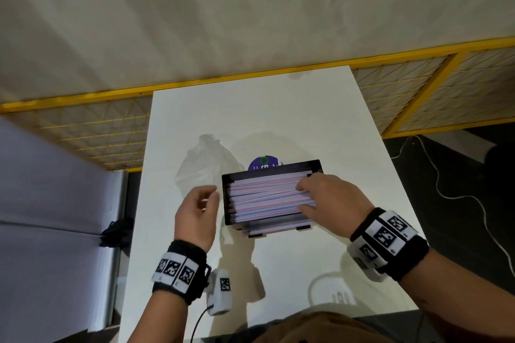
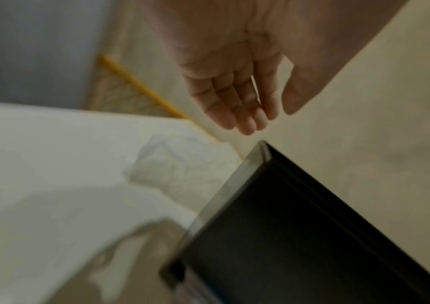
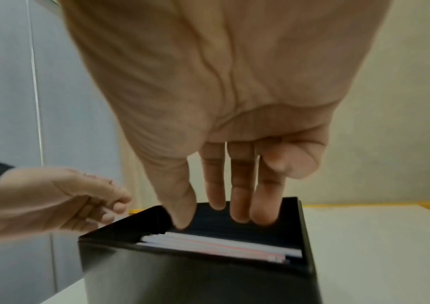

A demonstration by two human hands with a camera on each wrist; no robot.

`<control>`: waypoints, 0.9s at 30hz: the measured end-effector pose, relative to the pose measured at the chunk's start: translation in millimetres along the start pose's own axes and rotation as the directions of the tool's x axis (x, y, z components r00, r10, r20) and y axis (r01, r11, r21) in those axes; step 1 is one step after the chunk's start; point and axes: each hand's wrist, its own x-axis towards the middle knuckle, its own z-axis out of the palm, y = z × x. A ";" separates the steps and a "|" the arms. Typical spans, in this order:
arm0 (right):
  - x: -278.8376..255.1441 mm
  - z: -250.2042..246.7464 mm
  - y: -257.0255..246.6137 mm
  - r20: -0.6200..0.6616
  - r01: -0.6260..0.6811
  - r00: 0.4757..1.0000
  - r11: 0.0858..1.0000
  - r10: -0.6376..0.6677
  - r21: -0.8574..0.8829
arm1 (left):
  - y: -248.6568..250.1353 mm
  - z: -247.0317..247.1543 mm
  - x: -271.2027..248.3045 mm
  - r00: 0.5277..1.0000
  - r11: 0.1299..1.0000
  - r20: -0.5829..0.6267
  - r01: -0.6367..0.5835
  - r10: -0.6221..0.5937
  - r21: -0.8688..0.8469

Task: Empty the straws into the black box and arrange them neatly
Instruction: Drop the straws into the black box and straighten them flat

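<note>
The black box (image 1: 274, 169) stands mid-table, filled with white paper-wrapped straws (image 1: 264, 196) that lie lengthwise, some with red or blue stripes. My right hand (image 1: 303, 195) rests on the straws' right end with straight fingers. In the right wrist view, the right hand (image 3: 221, 216) reaches down into the box (image 3: 182, 277), its fingertips (image 3: 239, 216) above the straws (image 3: 221, 244). My left hand (image 1: 213, 195) hovers just off the box's left wall, loosely curled and empty. The left wrist view shows the left hand (image 2: 268, 117) relaxed above the box corner (image 2: 286, 236).
A crumpled clear plastic bag (image 1: 206, 164) lies on the white table (image 1: 278, 108), behind and left of the box. A purple round object (image 1: 263, 164) sits right behind the box. A yellow-framed mesh fence (image 1: 418, 86) runs past the table's far edge.
</note>
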 end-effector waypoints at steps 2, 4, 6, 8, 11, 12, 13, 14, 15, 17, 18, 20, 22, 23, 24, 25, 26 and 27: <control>-9.0 4.3 0.1 -0.028 -0.006 1.000 0.999 0.007 0.044 | -20.0 3.4 -7.7 0.962 0.952 -0.057 0.253 -0.266 -0.171; -14.2 8.6 0.5 -0.029 -0.017 0.999 0.996 0.020 0.086 | -36.6 17.1 -22.1 0.839 0.778 -0.003 0.504 -0.545 -0.376; -15.9 12.6 0.7 -0.023 -0.009 1.000 0.992 0.012 0.126 | -49.0 36.2 -42.4 0.676 0.503 0.211 0.689 -0.706 -0.522; -15.9 16.4 0.5 -0.024 0.017 1.000 0.987 -0.013 0.160 | -54.7 58.7 -61.3 0.544 0.239 0.509 0.803 -0.667 -0.546; -15.2 20.9 1.3 -0.026 0.055 0.998 0.981 -0.051 0.188 | -53.1 95.0 -79.6 0.461 0.039 0.681 0.842 -0.569 -0.537; -15.0 21.9 2.2 -0.026 0.067 0.998 0.981 -0.063 0.182 | -51.5 106.7 -82.3 0.472 -0.014 0.684 0.818 -0.556 -0.576; -14.6 22.5 3.2 -0.028 0.081 0.997 0.981 -0.078 0.176 | -49.3 117.7 -84.1 0.500 -0.055 0.675 0.781 -0.542 -0.622; -14.4 22.7 4.5 -0.030 0.097 0.995 0.980 -0.093 0.174 | -46.0 127.1 -84.4 0.527 -0.083 0.665 0.748 -0.530 -0.659; -14.0 22.7 5.7 -0.030 0.114 0.993 0.978 -0.110 0.175 | -43.5 135.2 -83.4 0.543 -0.101 0.660 0.728 -0.519 -0.678; -13.5 23.0 8.6 -0.028 0.148 0.989 0.973 -0.145 0.178 | -41.2 146.6 -80.7 0.545 -0.107 0.657 0.722 -0.521 -0.684; -13.1 23.3 9.9 -0.027 0.161 0.987 0.971 -0.158 0.176 | -40.8 150.4 -79.0 0.539 -0.099 0.648 0.723 -0.538 -0.684; -12.7 24.4 12.0 -0.021 0.181 0.983 0.970 -0.180 0.164 | -40.5 155.5 -75.3 0.527 -0.101 0.639 0.722 -0.560 -0.684; -12.6 26.3 13.2 -0.001 0.198 0.980 0.970 -0.200 0.142 | -41.2 158.3 -73.9 0.504 -0.111 0.616 0.713 -0.605 -0.692; -12.7 27.0 13.6 0.005 0.206 0.978 0.970 -0.208 0.132 | -42.1 159.4 -73.3 0.490 -0.119 0.606 0.708 -0.627 -0.696; -12.5 27.6 14.2 0.005 0.212 0.977 0.969 -0.214 0.125 | -42.1 160.5 -73.5 0.485 -0.127 0.604 0.704 -0.632 -0.699; -12.2 27.9 15.0 0.001 0.217 0.976 0.969 -0.219 0.122 | -40.9 161.1 -74.4 0.488 -0.139 0.610 0.700 -0.624 -0.701; -11.8 27.9 15.8 -0.001 0.222 0.975 0.968 -0.223 0.122 | -39.8 161.7 -76.0 0.496 -0.149 0.617 0.694 -0.610 -0.705; -11.0 28.0 16.6 -0.001 0.227 0.974 0.966 -0.228 0.123 | -39.1 162.5 -77.6 0.504 -0.158 0.621 0.686 -0.601 -0.710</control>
